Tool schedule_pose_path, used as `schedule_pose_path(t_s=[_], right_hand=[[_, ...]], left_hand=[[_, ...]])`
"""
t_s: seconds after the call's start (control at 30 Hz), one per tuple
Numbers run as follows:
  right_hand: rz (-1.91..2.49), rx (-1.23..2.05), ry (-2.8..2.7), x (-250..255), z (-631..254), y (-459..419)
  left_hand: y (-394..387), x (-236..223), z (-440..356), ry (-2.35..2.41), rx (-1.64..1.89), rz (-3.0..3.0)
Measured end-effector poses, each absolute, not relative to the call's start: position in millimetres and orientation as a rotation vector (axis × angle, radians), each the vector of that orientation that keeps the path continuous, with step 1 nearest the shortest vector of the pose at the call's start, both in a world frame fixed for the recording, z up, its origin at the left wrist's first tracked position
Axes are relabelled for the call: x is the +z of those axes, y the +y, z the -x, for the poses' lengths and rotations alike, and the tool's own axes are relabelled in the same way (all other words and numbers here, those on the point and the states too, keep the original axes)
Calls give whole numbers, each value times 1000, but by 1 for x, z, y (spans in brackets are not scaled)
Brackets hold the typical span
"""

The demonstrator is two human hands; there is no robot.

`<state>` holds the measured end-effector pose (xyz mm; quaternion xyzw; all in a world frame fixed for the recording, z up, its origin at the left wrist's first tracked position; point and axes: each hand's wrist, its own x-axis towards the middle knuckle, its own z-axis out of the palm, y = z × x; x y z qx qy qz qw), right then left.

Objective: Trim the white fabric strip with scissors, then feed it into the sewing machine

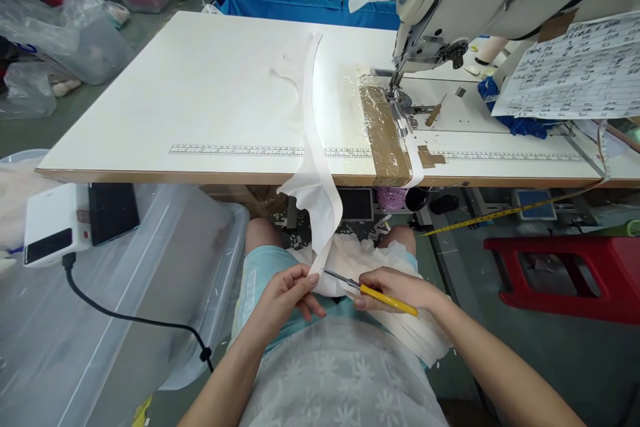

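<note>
My left hand [290, 297] is closed in a pinch on the lower end of a white fabric strip [317, 193], over my lap. The strip runs up over the table's front edge and lies curved on the tabletop. In my right hand [395, 287] are yellow-handled thread snips [383, 297], their thin metal tip pointing left, close to the strip's end beside my left fingers. Whether the tip touches the fabric I cannot tell. More crumpled white fabric [420, 333] lies across my lap, beneath my right hand and forearm.
A sewing machine [425, 20] stands on the white table [225, 93], with a narrow white band [414, 160] hanging below its foot. A yellow tape measure [490, 215] dangles at the right, above a red stool [560, 243]. A clear plastic bin [165, 267] is at my left.
</note>
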<state>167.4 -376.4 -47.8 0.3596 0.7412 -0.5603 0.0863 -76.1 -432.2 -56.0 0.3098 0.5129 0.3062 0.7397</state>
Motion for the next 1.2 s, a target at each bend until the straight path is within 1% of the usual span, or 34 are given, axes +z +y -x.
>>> schedule_pose_path(t_s=[0.1,0.33,0.67,0.87,1.2], right_hand=[[-1081,-1585,2253,-49,-169,-377],[-1209,-1187,2444,-41,-160,-385],[-1286,-1067,2487,-40,-151,-390],[-1246,-915,2528,-34,-141,-387],[-1315,-981,2485,-48,-137,-389]], left_hand=[[-431,-53,75,1141,667,-693],[-432,-53,71,1138,690,-677],[-439,-44,75,1127,747,-660],[-441,-46,80,1121,744,-688],[-441,-47,87,1165,639,-756]])
